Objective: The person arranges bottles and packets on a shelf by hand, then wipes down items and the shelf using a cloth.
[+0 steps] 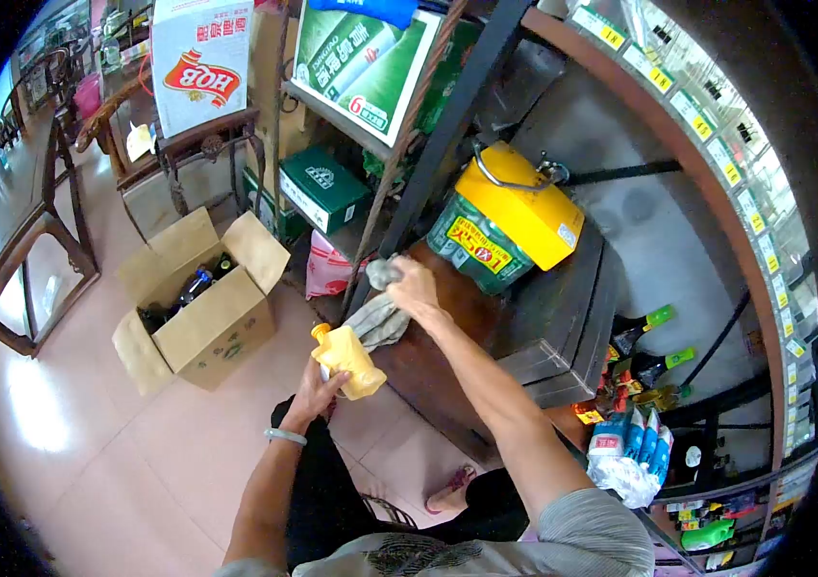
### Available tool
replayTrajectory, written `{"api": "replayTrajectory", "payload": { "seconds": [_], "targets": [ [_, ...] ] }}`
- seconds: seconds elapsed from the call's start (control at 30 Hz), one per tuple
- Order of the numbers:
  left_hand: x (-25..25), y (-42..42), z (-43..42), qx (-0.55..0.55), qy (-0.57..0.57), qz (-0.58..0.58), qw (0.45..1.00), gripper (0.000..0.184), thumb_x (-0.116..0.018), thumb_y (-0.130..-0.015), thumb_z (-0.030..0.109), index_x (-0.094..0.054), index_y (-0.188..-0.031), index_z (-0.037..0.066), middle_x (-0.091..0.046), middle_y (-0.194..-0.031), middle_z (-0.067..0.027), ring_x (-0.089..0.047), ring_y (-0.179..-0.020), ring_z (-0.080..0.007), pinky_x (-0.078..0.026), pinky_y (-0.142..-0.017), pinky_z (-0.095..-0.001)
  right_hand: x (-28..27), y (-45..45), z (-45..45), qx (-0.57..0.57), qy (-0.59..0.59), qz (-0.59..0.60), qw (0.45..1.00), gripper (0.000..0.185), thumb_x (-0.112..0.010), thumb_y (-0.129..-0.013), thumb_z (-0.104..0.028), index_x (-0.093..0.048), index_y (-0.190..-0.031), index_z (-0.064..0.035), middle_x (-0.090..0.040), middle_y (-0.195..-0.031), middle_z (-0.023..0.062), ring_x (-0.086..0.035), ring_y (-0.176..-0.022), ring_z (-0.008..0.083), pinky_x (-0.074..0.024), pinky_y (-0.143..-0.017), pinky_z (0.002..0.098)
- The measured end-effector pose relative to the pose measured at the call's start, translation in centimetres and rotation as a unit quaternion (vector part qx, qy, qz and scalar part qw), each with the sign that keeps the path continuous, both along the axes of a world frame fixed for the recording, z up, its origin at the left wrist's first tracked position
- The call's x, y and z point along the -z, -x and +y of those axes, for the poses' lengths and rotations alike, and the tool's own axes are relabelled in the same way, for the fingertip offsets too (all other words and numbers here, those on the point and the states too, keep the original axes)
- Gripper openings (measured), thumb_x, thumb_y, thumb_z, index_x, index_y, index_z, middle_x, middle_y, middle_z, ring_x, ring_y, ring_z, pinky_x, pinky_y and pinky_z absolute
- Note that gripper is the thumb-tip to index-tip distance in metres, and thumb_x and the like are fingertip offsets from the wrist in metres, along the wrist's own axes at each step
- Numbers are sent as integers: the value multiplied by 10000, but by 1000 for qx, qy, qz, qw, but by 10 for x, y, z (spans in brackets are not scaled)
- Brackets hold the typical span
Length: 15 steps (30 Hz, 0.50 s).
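Note:
My left hand [311, 392] is wrapped round a yellow pouch [349, 362] with an orange cap, held above the floor near the shelf. My right hand [413, 288] grips a grey cloth [380, 319], which hangs down behind the pouch beside the edge of a dark wooden shelf [443, 370]. A lighter grey bunch of the cloth sticks out at my right fingertips. Beyond my right hand, a green shrink-wrapped pack [479, 245] and a yellow box [521, 205] with a metal handle stand on the shelf.
An open cardboard box [219, 332] with dark bottles sits on the floor at left. Behind it stand a white HQB carton [202, 72] and a dark green box [325, 189]. Bottles [654, 368] and blue-white packs [628, 444] are at right, below a curved rack with price tags [702, 125].

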State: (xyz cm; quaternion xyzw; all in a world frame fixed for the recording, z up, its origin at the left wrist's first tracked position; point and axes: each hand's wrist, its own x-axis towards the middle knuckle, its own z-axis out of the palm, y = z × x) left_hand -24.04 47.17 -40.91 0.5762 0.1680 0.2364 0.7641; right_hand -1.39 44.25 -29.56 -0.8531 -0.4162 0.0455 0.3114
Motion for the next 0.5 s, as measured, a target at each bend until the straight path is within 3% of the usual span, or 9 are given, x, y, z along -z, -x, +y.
{"api": "replayTrajectory", "payload": {
  "seconds": [0.07,0.2,0.23,0.3,0.33,0.37,0.43,0.5],
  "targets": [
    [-3,3,1,0,-11,1,1000,619,-638,-772,168,-278,-1240,-18,-480,-1102,-114,-483,-1021,-196,-392,-885,-321,-39,-3,-14,-15,-145,80,986,223,-510,-599,-35,-563,-816,-34,-584,-787,171,-578,-771,281,-436,-684,340],
    [6,9,3,-26,-2,-16,1000,620,-639,-770,166,-277,-1240,-17,-485,-1100,-112,-488,-1022,-201,-394,-887,-318,-154,8,-16,-68,-220,-40,972,360,-620,-579,-62,-529,-925,-19,-579,-856,174,-562,-841,286,-431,-748,334],
    [6,12,6,-30,-8,-13,999,621,-639,-770,165,-276,-1240,-18,-487,-1099,-112,-490,-1020,-200,-395,-886,-316,-182,15,-14,-52,-223,-155,961,409,-706,-578,-81,-548,-951,-28,-582,-883,118,-551,-843,213,-427,-775,309],
    [7,18,9,-39,-16,-6,999,622,-640,-769,161,-274,-1240,-19,-491,-1095,-110,-495,-1017,-199,-399,-883,-312,-228,22,-6,-28,-292,-381,877,382,-664,-595,-26,-555,-961,-48,-529,-844,149,-540,-794,313,-435,-715,360],
    [7,19,9,-42,-3,-12,999,617,-639,-770,157,-277,-1237,-20,-492,-1091,-110,-499,-1010,-198,-404,-876,-313,-249,25,-1,-24,-316,-436,842,376,-628,-605,16,-554,-968,-52,-502,-821,149,-527,-770,328,-440,-682,376],
    [6,21,9,-45,10,-16,999,611,-638,-771,154,-280,-1234,-21,-494,-1087,-109,-502,-1003,-196,-410,-869,-313,-268,20,4,-23,-319,-508,800,383,-554,-618,59,-519,-970,-87,-450,-828,180,-536,-706,366,-468,-582,430],
    [4,24,10,-50,23,-21,998,594,-634,-774,148,-289,-1225,-23,-495,-1080,-109,-509,-988,-193,-420,-854,-314,-298,3,18,6,-331,-587,739,378,-551,-644,33,-510,-997,-93,-448,-838,195,-532,-703,377,-465,-583,428],
    [-2,25,11,-51,23,-21,998,572,-629,-777,143,-301,-1213,-27,-495,-1074,-108,-515,-973,-188,-431,-837,-315,-309,-7,29,27,-299,-584,754,363,-559,-652,-1,-511,-998,-100,-440,-842,198,-530,-739,376,-468,-590,432]
  ]
}}
